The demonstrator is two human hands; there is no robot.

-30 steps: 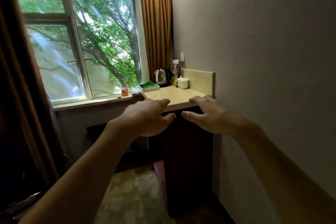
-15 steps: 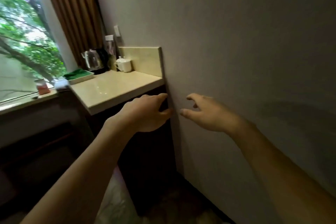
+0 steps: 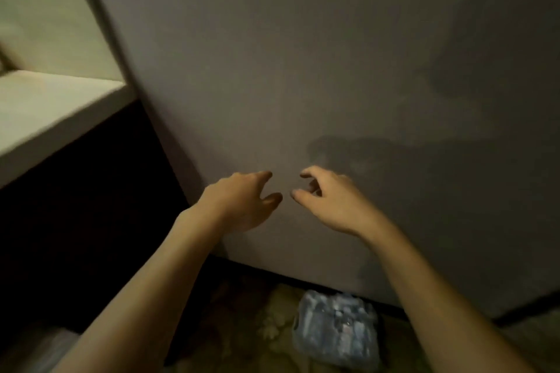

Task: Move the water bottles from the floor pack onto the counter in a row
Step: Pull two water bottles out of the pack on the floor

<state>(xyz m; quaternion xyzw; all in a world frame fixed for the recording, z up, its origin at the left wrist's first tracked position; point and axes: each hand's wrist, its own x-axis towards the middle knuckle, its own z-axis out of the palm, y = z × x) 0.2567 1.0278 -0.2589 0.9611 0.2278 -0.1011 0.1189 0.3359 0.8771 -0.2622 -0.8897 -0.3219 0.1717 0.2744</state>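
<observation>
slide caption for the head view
Both empty hands, left and right, reach toward the wall above a floor bottle pack.

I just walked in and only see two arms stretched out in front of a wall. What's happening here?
A person is reaching out with both bare hands, the left hand and right hand, both empty with loosely curled fingers. A plastic-wrapped pack of water bottles sits on the floor by the wall, below the hands and untouched. The pale counter is off to the left; no bottles show on the visible part.

Two hands (image 3: 242, 200); one bottle pack (image 3: 336, 333); one counter (image 3: 45, 112)
</observation>
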